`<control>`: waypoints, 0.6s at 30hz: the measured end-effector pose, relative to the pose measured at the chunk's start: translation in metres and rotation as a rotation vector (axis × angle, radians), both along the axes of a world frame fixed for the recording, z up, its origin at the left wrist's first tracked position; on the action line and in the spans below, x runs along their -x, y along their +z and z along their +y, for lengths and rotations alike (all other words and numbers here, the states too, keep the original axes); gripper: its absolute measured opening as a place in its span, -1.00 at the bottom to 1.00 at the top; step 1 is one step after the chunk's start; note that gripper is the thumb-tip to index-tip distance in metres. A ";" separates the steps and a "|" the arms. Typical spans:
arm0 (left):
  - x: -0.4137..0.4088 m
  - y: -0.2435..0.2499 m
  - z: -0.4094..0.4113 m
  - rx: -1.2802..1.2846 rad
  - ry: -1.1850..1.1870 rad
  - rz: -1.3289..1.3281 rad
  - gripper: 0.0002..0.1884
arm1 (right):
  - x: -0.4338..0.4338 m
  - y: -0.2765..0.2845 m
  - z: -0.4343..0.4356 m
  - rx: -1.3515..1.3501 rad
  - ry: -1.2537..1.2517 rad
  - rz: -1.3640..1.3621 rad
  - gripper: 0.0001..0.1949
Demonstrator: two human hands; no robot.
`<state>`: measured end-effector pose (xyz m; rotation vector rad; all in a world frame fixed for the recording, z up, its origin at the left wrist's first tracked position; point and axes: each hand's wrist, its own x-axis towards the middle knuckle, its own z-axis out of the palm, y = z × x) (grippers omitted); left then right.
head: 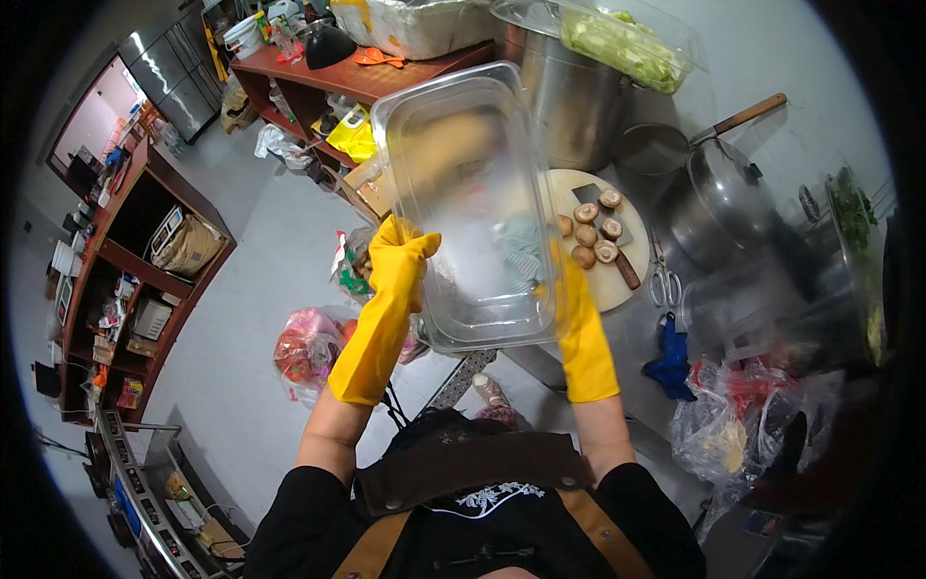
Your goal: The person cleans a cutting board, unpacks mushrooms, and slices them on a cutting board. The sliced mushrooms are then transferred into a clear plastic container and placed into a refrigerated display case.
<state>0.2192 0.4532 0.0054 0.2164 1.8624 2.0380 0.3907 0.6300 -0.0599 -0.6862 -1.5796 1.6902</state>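
A clear plastic food tub (470, 289) is held up in front of me, tilted, above the floor and the worktop edge. My left hand (401, 253), in a yellow rubber glove, grips its left rim. My right hand (571, 289), also gloved in yellow, is at the tub's right side, with its fingers partly hidden behind the plastic. Through the clear wall I see a bunched, pale blue-green striped cloth (522, 250) at those fingers. The haze of the plastic hides how the fingers close on it.
To the right, a round cutting board (623, 295) bears several mushrooms (606, 251) and a knife (628, 271). Beside it lie scissors (664, 282), a lidded pan (723, 192) and plastic bags (723, 434). A steel stockpot (579, 101) stands behind. Bagged produce (307, 347) sits on the floor.
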 end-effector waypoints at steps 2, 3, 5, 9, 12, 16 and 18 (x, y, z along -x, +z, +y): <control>-0.006 0.002 0.007 0.017 0.002 0.068 -0.76 | 0.003 -0.017 -0.015 -0.011 0.001 0.006 -0.62; -0.006 0.000 0.006 0.025 0.023 0.112 -0.76 | 0.004 -0.024 -0.020 -0.001 0.010 0.011 -0.62; -0.006 -0.006 0.006 0.042 0.062 0.198 -0.75 | 0.000 -0.033 -0.026 0.016 0.020 0.004 -0.61; -0.013 -0.013 0.010 -0.055 0.082 0.263 -0.72 | -0.010 -0.048 -0.023 0.029 0.012 -0.030 -0.60; -0.014 -0.022 0.016 -0.070 0.043 0.357 -0.72 | -0.018 -0.062 -0.016 0.044 0.025 -0.071 -0.59; -0.019 -0.022 0.020 -0.014 0.018 0.360 -0.73 | -0.034 -0.084 0.004 0.086 0.130 -0.184 -0.58; -0.017 -0.024 0.022 -0.013 0.026 0.379 -0.76 | -0.048 -0.094 0.009 0.108 0.177 -0.236 -0.57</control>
